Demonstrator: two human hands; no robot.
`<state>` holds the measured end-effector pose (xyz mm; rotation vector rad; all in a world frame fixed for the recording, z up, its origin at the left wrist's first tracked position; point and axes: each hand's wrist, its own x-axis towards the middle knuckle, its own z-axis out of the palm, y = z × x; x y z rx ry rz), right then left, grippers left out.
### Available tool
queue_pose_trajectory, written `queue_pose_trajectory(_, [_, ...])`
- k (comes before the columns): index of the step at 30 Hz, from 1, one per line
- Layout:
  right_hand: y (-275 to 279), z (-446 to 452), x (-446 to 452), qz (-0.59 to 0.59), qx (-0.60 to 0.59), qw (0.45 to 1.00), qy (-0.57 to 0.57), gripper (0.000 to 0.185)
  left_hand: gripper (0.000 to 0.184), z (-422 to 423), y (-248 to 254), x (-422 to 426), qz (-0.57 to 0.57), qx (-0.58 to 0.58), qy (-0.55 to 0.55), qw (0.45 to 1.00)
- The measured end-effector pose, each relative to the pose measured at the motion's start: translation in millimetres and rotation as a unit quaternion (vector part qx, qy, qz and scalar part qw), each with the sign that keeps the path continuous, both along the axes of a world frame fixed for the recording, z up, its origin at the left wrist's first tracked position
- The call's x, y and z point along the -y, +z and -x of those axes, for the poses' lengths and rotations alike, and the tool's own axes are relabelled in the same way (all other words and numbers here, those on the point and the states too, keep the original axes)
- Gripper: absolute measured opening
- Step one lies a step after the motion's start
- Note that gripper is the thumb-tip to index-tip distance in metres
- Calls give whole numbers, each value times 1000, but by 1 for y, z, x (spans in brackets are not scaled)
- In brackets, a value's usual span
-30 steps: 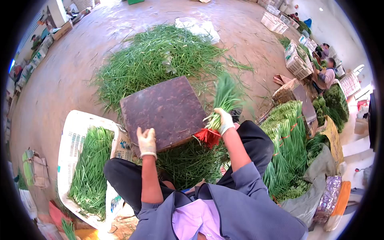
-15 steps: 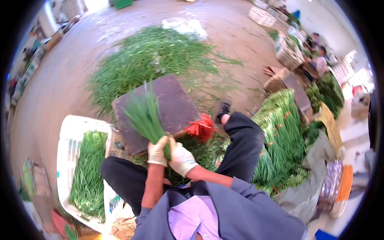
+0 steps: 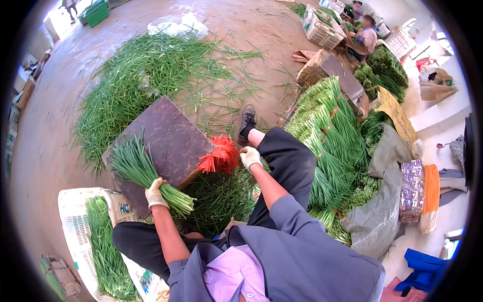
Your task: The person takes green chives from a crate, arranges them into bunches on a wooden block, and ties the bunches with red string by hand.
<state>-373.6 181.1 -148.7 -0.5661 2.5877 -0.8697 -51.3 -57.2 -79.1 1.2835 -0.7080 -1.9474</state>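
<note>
My left hand (image 3: 157,194), in a pale glove, is closed around a bunch of chives (image 3: 136,168). The leafy tips lie over the dark board-topped block (image 3: 166,136), and the pale cut ends point right, toward my lap. My right hand (image 3: 250,157), also gloved, is just right of a bundle of red strips (image 3: 221,154) at the block's corner. Its fingers are curled together; whether a strip is between them is too small to see. Loose green leaves (image 3: 219,199) lie below the block, between my legs.
A white crate (image 3: 75,221) of chives stands at my left. Tied chive bundles (image 3: 327,131) are stacked at my right beside a grey sheet (image 3: 377,211). A large heap of loose leaves (image 3: 136,75) covers the floor ahead. Another person (image 3: 365,38) sits at the far right.
My hands were together on the bunch and have separated. The left has lowered the bunch leftward; the right has let go and moved out beside the red strips. The view has turned right.
</note>
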Motion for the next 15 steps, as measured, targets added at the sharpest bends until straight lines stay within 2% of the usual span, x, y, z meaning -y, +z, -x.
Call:
queue_pose_trajectory(2, [-15,2,1,-58,21,993,102,24,16,4,0,2,-9,4,5,1000])
queue_pose_trajectory(3, [-17,-2,4,-71,51,992,88,26,15,4,1,3,-14,7,14,1000])
queue_pose_trajectory(4, [-11,-8,8,-41,49,995,80,25,21,4,1,5,-29,-3,17,999])
queue_pose_trajectory(6, [-1,-14,9,-13,50,996,68,24,21,4,3,5,-37,10,16,999])
queue_pose_trajectory(8, [7,-14,10,-36,7,997,64,25,21,6,6,4,-43,19,14,999])
queue_pose_trajectory(11, [3,-11,2,-39,-11,996,75,24,15,4,8,3,-32,27,1,999])
queue_pose_trajectory(13, [20,-13,-2,-20,-12,997,71,22,15,7,12,1,-31,22,3,999])
queue_pose_trajectory(15, [37,-15,-4,-26,-50,991,120,22,15,8,11,3,-29,21,3,999])
